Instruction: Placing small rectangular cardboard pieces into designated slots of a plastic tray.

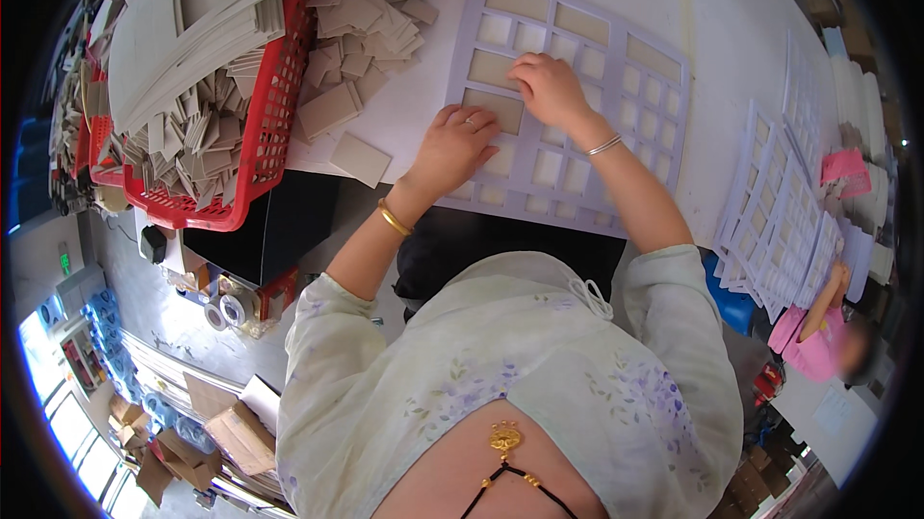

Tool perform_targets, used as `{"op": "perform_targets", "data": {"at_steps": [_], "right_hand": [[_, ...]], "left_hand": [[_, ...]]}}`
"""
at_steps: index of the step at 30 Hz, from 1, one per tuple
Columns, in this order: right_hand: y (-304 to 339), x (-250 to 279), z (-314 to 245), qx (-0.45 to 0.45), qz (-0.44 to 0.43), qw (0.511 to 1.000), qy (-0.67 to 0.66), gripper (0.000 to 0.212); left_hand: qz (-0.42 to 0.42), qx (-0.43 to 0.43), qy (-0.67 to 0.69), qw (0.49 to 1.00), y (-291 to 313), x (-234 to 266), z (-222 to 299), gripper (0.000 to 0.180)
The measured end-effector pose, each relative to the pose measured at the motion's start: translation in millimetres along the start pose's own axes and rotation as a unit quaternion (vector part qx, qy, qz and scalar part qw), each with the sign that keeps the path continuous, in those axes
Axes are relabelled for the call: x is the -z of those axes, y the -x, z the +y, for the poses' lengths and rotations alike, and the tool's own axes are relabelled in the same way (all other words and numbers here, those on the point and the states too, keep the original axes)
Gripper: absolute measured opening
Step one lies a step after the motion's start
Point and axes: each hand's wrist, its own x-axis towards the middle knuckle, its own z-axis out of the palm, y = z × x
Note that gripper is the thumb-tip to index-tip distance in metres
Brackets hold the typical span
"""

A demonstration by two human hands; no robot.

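A pale lilac frame panel (525, 165) with many rectangular openings lies on the white table in front of me. Grey cardboard pieces (493, 67) fill several of its larger openings. My left hand (454, 146) rests at the panel's left edge, fingers laid over a cardboard-filled opening and thumb apart. Further up, my right hand (556, 96) touches the panel with bent fingers drawn together; whatever is under the fingertips is hidden. One loose grey cardboard rectangle (360, 160) lies left of my left hand, at the table's near edge.
A red plastic basket (258, 149) heaped with grey cardboard pieces stands at the left. Loose cardboard pieces (371, 33) are piled beside it. Stacked lilac frame panels (770, 211) lie at the right, near another person in pink (813, 341).
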Motion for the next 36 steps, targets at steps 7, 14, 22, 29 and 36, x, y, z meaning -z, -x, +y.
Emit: {"op": "perform_targets", "data": {"at_steps": [7,14,22,29,36], "right_hand": [[-6,11,-22,0.018,-0.14,0.981,0.136,0.025],[1,19,-20,0.016,-0.127,0.989,0.069,0.023],[-28,18,-13,0.01,-0.116,0.993,0.011,0.016],[-90,34,-78,0.101,-0.041,0.992,-0.067,0.011],[-145,28,-238,0.353,0.038,0.92,-0.167,0.01]], "left_hand": [[-0.059,-0.001,0.007,0.998,-8,9,1,0.023],[0.17,0.204,0.005,0.964,78,32,-9,0.019],[0.147,0.276,-0.072,0.947,137,43,-33,0.026],[0.142,0.255,-0.071,0.954,115,29,-53,0.028],[0.213,0.186,-0.067,0.957,104,63,-36,0.025]]}}
